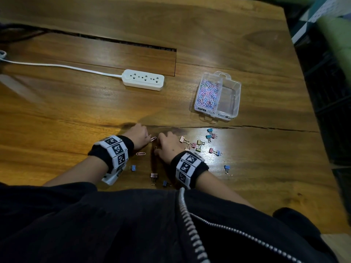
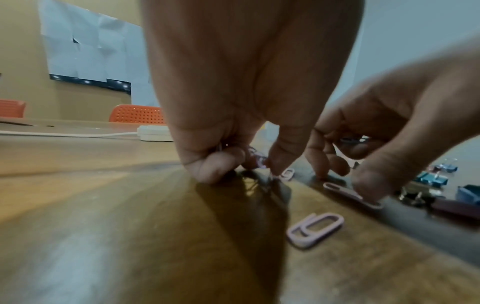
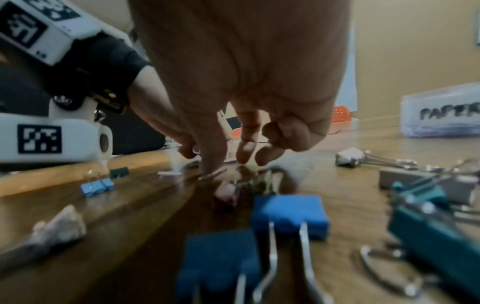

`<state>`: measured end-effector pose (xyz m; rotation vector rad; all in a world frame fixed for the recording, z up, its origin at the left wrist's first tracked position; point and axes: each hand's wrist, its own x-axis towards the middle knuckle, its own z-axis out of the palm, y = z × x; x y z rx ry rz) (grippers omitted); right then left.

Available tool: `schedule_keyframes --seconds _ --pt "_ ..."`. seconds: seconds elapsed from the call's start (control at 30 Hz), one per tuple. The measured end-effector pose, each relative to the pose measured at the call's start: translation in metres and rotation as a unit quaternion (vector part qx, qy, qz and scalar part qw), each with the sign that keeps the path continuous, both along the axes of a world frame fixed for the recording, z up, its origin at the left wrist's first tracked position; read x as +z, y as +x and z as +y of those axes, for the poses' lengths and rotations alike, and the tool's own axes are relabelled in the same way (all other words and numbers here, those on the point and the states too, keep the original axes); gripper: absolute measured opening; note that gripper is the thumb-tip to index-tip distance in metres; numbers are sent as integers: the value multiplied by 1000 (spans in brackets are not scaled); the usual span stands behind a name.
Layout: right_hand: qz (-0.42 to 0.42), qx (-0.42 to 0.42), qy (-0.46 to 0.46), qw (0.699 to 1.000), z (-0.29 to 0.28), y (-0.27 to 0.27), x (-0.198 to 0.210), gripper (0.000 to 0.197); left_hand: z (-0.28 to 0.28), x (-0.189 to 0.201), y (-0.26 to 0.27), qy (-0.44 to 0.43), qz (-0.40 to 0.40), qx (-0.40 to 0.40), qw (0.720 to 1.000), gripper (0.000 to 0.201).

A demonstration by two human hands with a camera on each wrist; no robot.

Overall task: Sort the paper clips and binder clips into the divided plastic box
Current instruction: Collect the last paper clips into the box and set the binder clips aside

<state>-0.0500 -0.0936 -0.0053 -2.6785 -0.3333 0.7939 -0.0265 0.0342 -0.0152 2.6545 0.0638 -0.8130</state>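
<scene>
My left hand [image 1: 141, 136] rests knuckles-down on the wooden table, its fingers curled round a few paper clips [image 2: 259, 160]. Just to its right my right hand [image 1: 166, 144] arches over a pink paper clip [image 2: 353, 195]. Its thumb [image 2: 371, 185] presses the clip's near end and its fingertips stand at the far end. Another pink paper clip [image 1: 141, 153] lies loose between my wrists. Coloured binder clips [image 1: 198, 145] are scattered right of and behind the hands. The divided plastic box [image 1: 237, 99] stands farther right; its left half is full of paper clips and its right half looks empty.
A white power strip [image 1: 143, 79] with its cord lies at the back left. A long slot [image 1: 121, 41] cuts the tabletop behind it. The table's right edge [image 1: 311, 114] runs just beyond the box. A crack crosses the wood between the box and my hands.
</scene>
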Motion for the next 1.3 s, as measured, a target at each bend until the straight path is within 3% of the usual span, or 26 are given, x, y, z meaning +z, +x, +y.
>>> schedule_keyframes --seconds 0.07,0.13,0.17,0.27,0.3,0.33,0.47,0.53,0.63,0.73,0.8,0.87,0.97,1.03,1.17,1.2,1.23,1.27,1.3 --pt "-10 17 -5 1000 2 -2 -2 39 4 0 0 -43 3 38 998 18" --pt "-1 22 6 1000 4 -3 -5 35 11 2 1 -143 23 139 980 21" --pt "5 24 11 1000 4 -4 -5 33 15 4 0 -226 39 204 952 21" --pt "6 37 22 999 2 -5 -3 30 22 12 -3 -454 78 359 812 20" --pt "5 37 32 999 1 -4 -2 31 24 15 -5 -479 84 375 789 21" --pt "8 32 39 999 0 -5 -1 33 26 16 -6 -485 89 376 785 23" --pt "17 15 52 998 -1 -9 -5 37 31 14 -11 -447 122 342 818 25" --pt "18 20 46 999 0 -10 -9 37 29 12 -14 -376 125 291 871 23" --pt "27 34 23 999 1 -6 -13 32 27 11 -19 -213 104 138 962 19" --pt "30 44 20 998 1 -4 -17 35 24 15 -23 -99 85 20 991 17" --pt "32 31 38 998 0 -3 -18 37 22 16 -24 -40 80 -23 996 26" --pt "34 4 67 997 -2 0 -17 34 20 14 -24 -27 75 -36 996 22" --pt "57 -125 185 973 -6 9 -14 18 21 13 -24 -51 86 -35 994 13" --pt "99 -234 289 923 -9 17 -6 19 21 14 -24 -59 97 -45 992 9" --pt "214 -398 449 771 -5 29 9 31 24 13 -21 -116 83 6 990 20" --pt "241 -414 463 746 -2 31 10 32 26 12 -20 -165 83 51 981 23" --pt "256 -419 461 739 1 33 9 33 28 11 -19 -230 85 109 963 26" --pt "261 -416 445 749 4 35 7 32 30 11 -19 -302 87 174 933 30" --pt "255 -396 415 779 7 37 5 31 30 10 -20 -370 86 237 894 32"
